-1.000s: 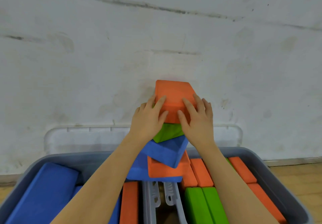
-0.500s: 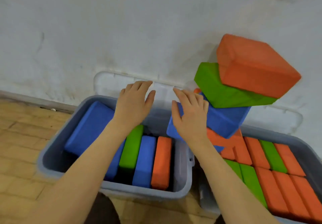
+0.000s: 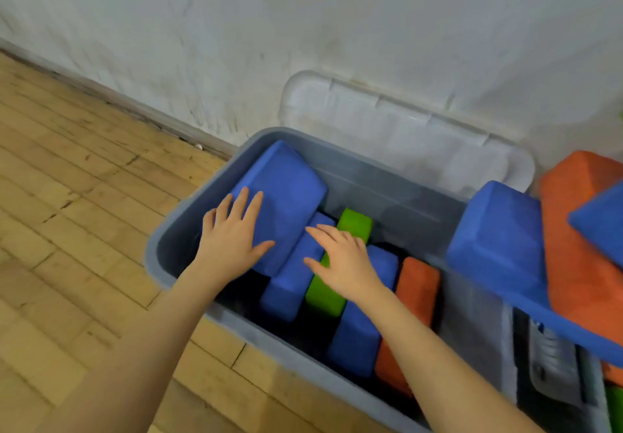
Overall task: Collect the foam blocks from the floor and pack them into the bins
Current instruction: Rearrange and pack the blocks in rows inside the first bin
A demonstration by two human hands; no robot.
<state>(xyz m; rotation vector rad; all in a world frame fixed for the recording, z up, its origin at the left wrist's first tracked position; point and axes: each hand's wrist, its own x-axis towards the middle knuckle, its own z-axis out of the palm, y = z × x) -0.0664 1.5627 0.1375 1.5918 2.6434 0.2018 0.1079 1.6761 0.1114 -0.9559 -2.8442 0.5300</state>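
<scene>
A grey bin (image 3: pixel 158 257) stands on the floor against the wall. Inside, a large blue foam block (image 3: pixel 286 193) leans tilted at the left end. Beside it stand a blue block (image 3: pixel 293 284), a green block (image 3: pixel 354 223), another blue block (image 3: pixel 357 335) and an orange block (image 3: pixel 414 291) on edge. My left hand (image 3: pixel 232 240) lies flat with spread fingers on the tilted blue block. My right hand (image 3: pixel 344 260) hovers over the green block, fingers straight, holding nothing. At the right edge a pile of blue (image 3: pixel 499 240) and orange (image 3: pixel 580 240) blocks tops a second bin.
A clear lid (image 3: pixel 404 129) leans against the white wall behind the grey bin. Wooden floor (image 3: pixel 77 196) stretches to the left and front. A grey latch handle (image 3: pixel 553 365) of the second bin shows at the lower right.
The view has swung left and down onto the left bin. My left hand has come down onto the tilted blue block, and my right hand has left the stacked pile and moved over the green block.
</scene>
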